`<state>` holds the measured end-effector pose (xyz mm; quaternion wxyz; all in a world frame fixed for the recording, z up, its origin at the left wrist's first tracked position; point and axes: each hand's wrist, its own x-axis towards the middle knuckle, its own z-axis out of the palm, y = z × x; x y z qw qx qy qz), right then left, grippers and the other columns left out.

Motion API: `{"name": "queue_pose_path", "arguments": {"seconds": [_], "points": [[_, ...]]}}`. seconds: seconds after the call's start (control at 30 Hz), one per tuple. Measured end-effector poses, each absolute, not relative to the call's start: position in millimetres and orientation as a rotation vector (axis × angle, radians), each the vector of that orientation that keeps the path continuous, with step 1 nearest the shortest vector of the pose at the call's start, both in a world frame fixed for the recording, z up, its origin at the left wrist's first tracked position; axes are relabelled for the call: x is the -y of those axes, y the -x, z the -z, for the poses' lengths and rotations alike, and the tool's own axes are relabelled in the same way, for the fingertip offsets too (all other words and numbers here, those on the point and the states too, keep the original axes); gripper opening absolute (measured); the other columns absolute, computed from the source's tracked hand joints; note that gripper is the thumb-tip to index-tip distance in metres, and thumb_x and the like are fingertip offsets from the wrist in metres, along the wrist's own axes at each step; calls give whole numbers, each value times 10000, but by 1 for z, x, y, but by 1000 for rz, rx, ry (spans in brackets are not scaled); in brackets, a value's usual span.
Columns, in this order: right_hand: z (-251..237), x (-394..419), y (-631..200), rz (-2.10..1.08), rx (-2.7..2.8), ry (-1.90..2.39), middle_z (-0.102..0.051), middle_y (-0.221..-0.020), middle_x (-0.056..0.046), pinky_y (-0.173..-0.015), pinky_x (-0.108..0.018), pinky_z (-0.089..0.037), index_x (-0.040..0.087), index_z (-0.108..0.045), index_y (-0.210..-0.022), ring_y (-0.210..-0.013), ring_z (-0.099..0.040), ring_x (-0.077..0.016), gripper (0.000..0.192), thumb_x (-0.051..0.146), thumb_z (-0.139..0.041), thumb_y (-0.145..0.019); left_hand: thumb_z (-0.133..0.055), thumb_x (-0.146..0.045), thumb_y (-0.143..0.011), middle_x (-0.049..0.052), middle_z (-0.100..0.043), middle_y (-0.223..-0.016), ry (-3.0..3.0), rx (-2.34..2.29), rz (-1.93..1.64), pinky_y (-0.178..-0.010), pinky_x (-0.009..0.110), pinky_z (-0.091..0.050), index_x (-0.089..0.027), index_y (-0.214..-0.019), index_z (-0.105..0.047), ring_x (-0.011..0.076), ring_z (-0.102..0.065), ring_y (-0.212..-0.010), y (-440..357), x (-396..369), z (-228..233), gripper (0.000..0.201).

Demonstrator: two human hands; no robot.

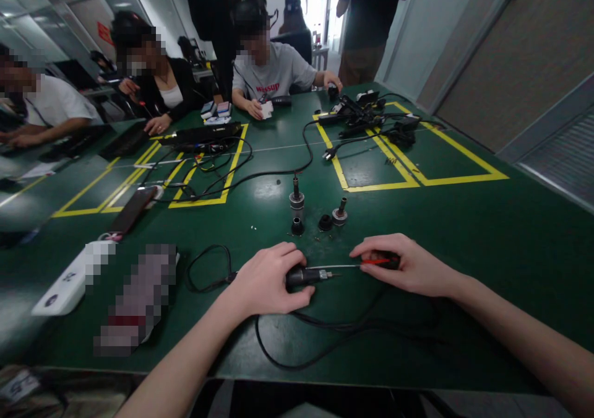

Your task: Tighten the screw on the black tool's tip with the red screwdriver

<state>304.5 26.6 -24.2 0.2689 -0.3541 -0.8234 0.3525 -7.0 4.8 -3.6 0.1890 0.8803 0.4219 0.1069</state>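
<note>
Two hands worked above the table (492, 238), close to its near edge. The left hand (273, 275) had its fingers (293, 259) curled over a black tool (304, 276), which lay between thumb and forefinger, its thin metal tip pointing toward the table's right edge. Those fingers were partly spread, only as wide as the tool's body. The right hand (408, 263) pinched a red and black screwdriver (392, 261) between thumb and fingers, the forefinger reaching forward along the far side of the handle. The screwdriver's shaft ran left, just beyond the black tool's tip, and ended near the left forefinger; whether it touched the tool, I could not tell. Black cable (278, 362) looped between the hands and the near edge. Toward the far edge, just past the hands, stood a metal part (297, 201), with a smaller metal part (340, 212) and a black cap (325, 222) to its right.
</note>
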Motion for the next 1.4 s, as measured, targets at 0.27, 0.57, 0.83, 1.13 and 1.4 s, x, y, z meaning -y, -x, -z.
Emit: {"name": "queue_pose_path", "arguments": {"seconds": [0.27,0.57,0.83,1.13,1.4], "points": [[21,-27,-304,-911,2228,944,-779,-787,-46,-605,-269,-547,211,-819,-1034,-647,-704,-169,260,411,-653,-1037,-742,-319,-866,19,-691,-934,-2486,-1196,-306,-751,318,-522,-218,-960,-666,215,-682,-860,7,-4,6,158],[21,-22,-303,-815,2264,1013,-803,-764,-39,-596,-277,-534,207,-820,-1062,-624,-722,-171,268,301,-570,-1040,-708,-290,-851,6,-659,-899,-2496,-1181,-318,-714,313,-482,-215,-941,-641,198,-645,-807,6,-3,3,135],[17,-10,-303,-808,2151,977,-707,-767,-14,-619,-267,-549,210,-799,-1091,-667,-688,-171,164,317,-738,-984,-632,-258,-857,-8,-593,-840,-2477,-1136,-342,-645,303,-414,-224,-887,-572,177,-583,-744,10,0,3,75],[20,-11,-305,-864,2246,959,-818,-826,-38,-690,-256,-577,223,-801,-1125,-705,-759,-174,202,251,-616,-1049,-583,-244,-906,1,-593,-844,-2515,-1106,-385,-654,313,-426,-233,-876,-550,187,-577,-755,11,7,3,46],[23,-20,-306,-818,2279,839,-752,-863,-34,-653,-256,-506,185,-780,-1153,-680,-660,-142,176,284,-727,-1018,-604,-241,-844,0,-586,-828,-2595,-1148,-334,-643,307,-433,-236,-859,-523,193,-585,-761,8,0,5,83]]}}
